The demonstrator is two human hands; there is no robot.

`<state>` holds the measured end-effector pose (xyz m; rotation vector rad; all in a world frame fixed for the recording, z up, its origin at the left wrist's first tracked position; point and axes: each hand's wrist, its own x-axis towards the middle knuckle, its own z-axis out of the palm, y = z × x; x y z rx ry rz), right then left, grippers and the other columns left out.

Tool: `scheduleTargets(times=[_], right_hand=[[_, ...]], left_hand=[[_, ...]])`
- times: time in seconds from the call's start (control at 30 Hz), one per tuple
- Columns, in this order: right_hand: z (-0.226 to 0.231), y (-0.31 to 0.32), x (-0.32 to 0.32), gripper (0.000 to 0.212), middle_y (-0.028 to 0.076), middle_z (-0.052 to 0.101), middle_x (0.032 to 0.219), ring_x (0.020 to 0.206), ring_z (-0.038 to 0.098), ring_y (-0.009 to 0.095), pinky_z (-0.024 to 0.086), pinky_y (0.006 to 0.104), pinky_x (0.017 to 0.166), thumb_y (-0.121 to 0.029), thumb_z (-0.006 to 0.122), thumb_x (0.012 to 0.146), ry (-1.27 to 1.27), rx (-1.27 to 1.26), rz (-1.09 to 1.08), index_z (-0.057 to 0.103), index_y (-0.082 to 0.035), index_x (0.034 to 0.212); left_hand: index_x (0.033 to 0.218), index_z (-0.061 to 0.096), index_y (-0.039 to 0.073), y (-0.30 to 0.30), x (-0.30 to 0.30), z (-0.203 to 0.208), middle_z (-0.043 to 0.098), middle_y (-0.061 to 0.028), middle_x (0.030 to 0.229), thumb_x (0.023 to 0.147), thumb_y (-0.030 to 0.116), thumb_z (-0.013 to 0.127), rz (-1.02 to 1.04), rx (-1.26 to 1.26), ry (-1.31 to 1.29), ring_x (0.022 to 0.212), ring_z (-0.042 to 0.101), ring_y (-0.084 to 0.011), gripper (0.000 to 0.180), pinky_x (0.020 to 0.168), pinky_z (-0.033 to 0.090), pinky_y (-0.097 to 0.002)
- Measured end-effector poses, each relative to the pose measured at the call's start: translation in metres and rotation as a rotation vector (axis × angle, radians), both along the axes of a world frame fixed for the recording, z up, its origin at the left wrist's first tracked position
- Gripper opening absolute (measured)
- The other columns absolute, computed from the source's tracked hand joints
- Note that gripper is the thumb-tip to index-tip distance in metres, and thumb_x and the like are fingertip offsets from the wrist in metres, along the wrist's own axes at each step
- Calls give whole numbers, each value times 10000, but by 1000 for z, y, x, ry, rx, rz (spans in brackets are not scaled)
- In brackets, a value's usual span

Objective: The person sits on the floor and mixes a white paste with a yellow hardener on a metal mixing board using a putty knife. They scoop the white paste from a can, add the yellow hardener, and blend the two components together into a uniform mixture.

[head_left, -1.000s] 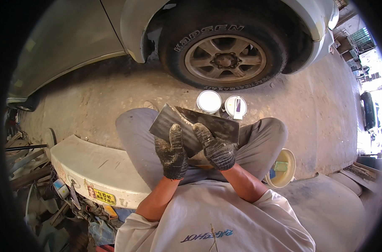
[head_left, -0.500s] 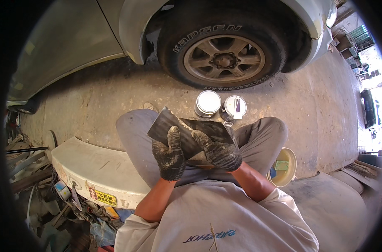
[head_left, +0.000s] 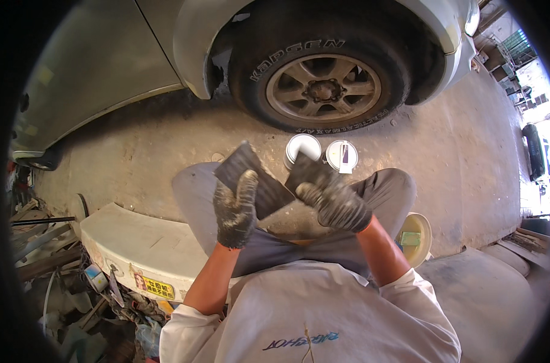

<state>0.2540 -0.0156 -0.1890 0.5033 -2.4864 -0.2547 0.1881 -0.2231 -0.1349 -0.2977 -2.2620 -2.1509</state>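
My left hand (head_left: 233,212), in a dark, dusty knit glove, grips a dark piece of sandpaper (head_left: 266,192) with the thumb lying along its face. A second, smaller-looking dark piece of sandpaper (head_left: 304,171) is pinched in my gloved right hand (head_left: 340,204), which is slightly blurred by motion. A gap separates the two pieces, and the edges facing it look uneven. Both hands are above my lap, between my bent knees. The fingers behind the sheets are hidden.
Ahead on the concrete stand two white-lidded cans (head_left: 303,147), before a vehicle wheel (head_left: 323,91). A pale bucket (head_left: 422,243) with a green block (head_left: 410,239) is by my right knee. A cream bumper (head_left: 143,233) lies to my left, with scrap beyond it.
The dark sandpaper, held together in both hands before, is now in two separate pieces. My right hand has moved right and slightly down, my left hand a little left.
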Motion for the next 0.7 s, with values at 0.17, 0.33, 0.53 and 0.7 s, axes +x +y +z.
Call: scheduleTargets(times=[0.17,0.33,0.53,0.7], right_hand=[[18,18,4,298,243,597,1004,878,604,336,486,435,727,-211,555,930,-411,-900,-197,615,-97,1199],[6,-29,-2,324,313,536,1161,971,589,415,488,431,838,-166,576,912,-93,-632,-249,584,-15,1199],[17,-33,-20,510,300,609,919,818,610,433,493,476,714,-228,612,885,-133,-913,-210,451,125,1217],[40,-34,-41,309,292,567,1045,830,610,377,495,446,712,-202,536,929,-413,-915,-291,575,0,1159]], left_hand=[[1189,556,-2,1,-12,-6,612,-45,1078,952,100,558,94,120,-127,963,550,-123,258,877,435,-271],[1195,575,8,9,1,-13,616,-44,1129,935,79,587,40,82,-109,1013,551,-117,270,898,435,-266],[1288,500,-16,8,13,-23,565,-91,1248,957,88,530,-284,-264,161,1131,516,-179,349,982,386,-304],[1210,554,12,-20,14,-35,607,-155,1169,947,215,547,-579,-700,123,1058,565,-250,332,921,418,-347]])
